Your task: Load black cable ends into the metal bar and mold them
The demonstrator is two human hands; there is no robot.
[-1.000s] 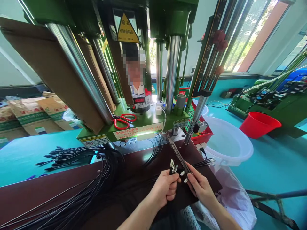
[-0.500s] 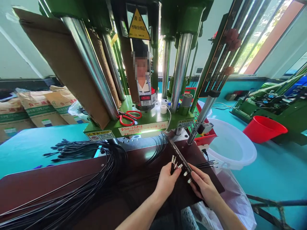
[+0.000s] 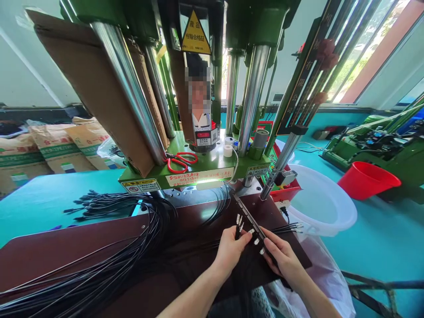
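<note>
My left hand [image 3: 229, 252] is closed around several black cables, whose bare metal plugs [image 3: 239, 220] stick up above the fingers. Its thumb and fingertip pinch one more plug [image 3: 251, 232] against the near side of a long, narrow dark bar [image 3: 247, 212]. Gripping the lower end of that bar is my right hand [image 3: 282, 257], thumb on top and fingers beneath. Two other metal plugs [image 3: 256, 241] sit along the bar's left edge near the right thumb. The bar slants away over the brown worktop [image 3: 198, 221] toward the press.
A green press [image 3: 159, 176] stands ahead, with red-handled scissors [image 3: 179, 162] on its plate. A large bundle of black cables [image 3: 132, 251] lies on the left. More cable ends [image 3: 291, 228] lie right of the bar. A white tub [image 3: 326, 221] and red bucket [image 3: 367, 181] stand at right.
The pinched plug in my left hand has shifted slightly right, closer to the bar. My right hand keeps its hold. The whole view has moved a little.
</note>
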